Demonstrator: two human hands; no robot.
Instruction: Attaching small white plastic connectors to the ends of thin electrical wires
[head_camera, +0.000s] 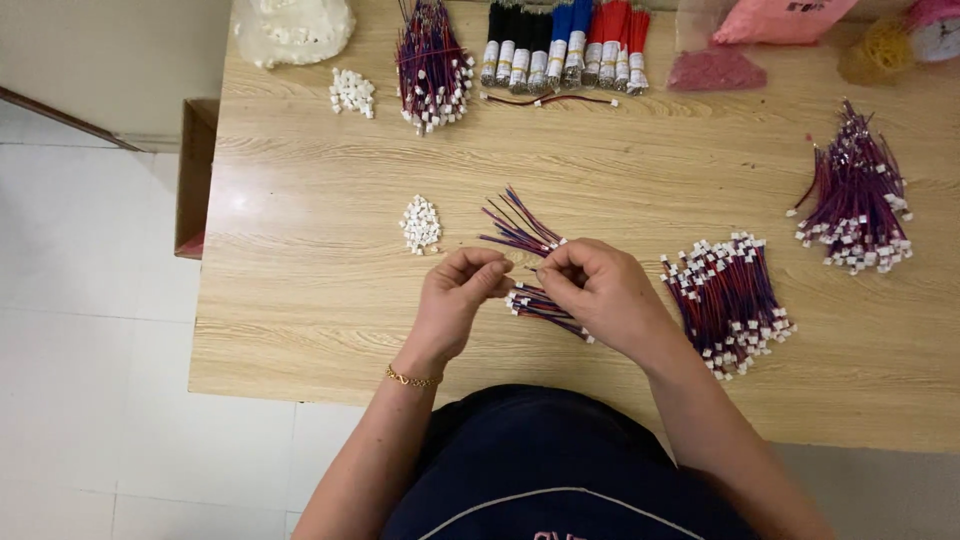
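A thin red-and-blue wire lead (531, 268) is being pinched between the closed left hand (455, 295) and right hand (600, 290) above the wooden table (300, 300). Judged light and limp, it is best gripped near its tip. Beyond, small white connectors (420, 223) are lying heaped.

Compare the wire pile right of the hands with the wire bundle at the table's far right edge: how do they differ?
The wire pile lies close beside the right hand; the wire bundle lies farther off. The pile's white connectors show along both ends; the bundle's cluster at its lower end, its upper end bunched. Both are red-and-blue wires on the wooden table.
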